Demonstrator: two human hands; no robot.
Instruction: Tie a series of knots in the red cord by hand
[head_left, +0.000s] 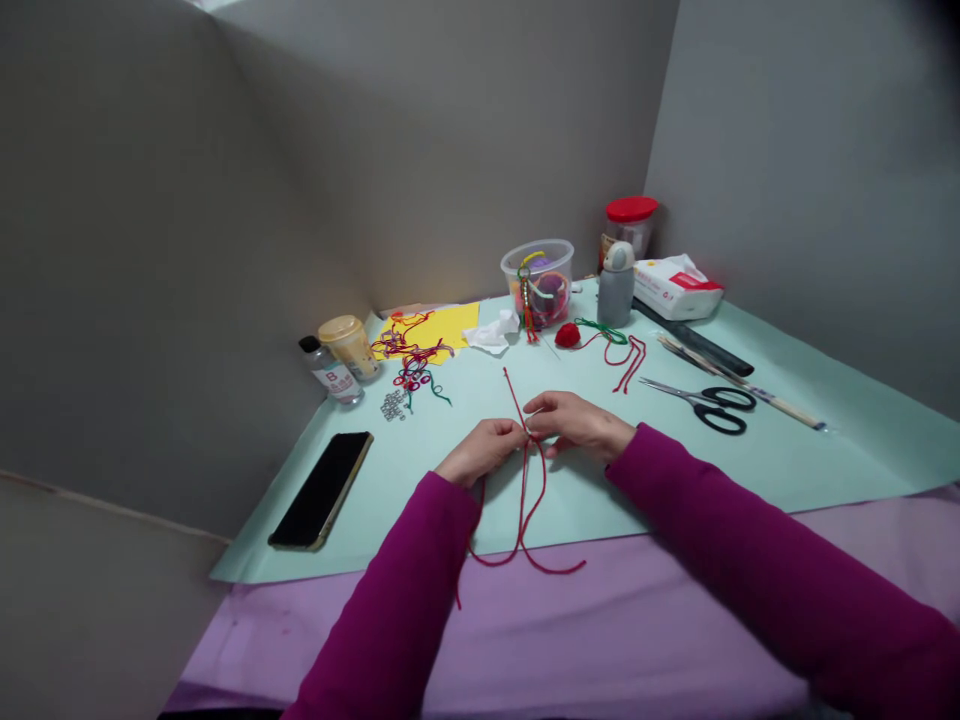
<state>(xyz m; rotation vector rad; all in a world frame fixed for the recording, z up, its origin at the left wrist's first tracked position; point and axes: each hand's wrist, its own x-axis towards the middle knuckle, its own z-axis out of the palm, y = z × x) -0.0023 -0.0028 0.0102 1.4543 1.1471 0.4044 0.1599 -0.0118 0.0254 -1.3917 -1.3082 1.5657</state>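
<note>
Red yarn (523,500) runs between my hands, its knotted upper end lying on the green sheet. Below, it makes a loop and loose tails that hang to the sheet's front edge. My left hand (491,447) pinches the yarn between thumb and fingertips at the crossing point. From the other side, my right hand (574,420) has its bent fingers on the yarn, just above and beside the left fingertips. The exact grip of the right fingertips is partly hidden. More red strands (634,365) and a red yarn ball (567,335) lie beyond my right hand.
Black-handled scissors (709,405) and a long black bar (694,335) lie right. A phone (322,490), small bottle (334,375) and metal rings (392,405) are left. Behind stand a clear tub (538,290) of yarn, a grey bottle (616,295) and a tissue pack (671,290).
</note>
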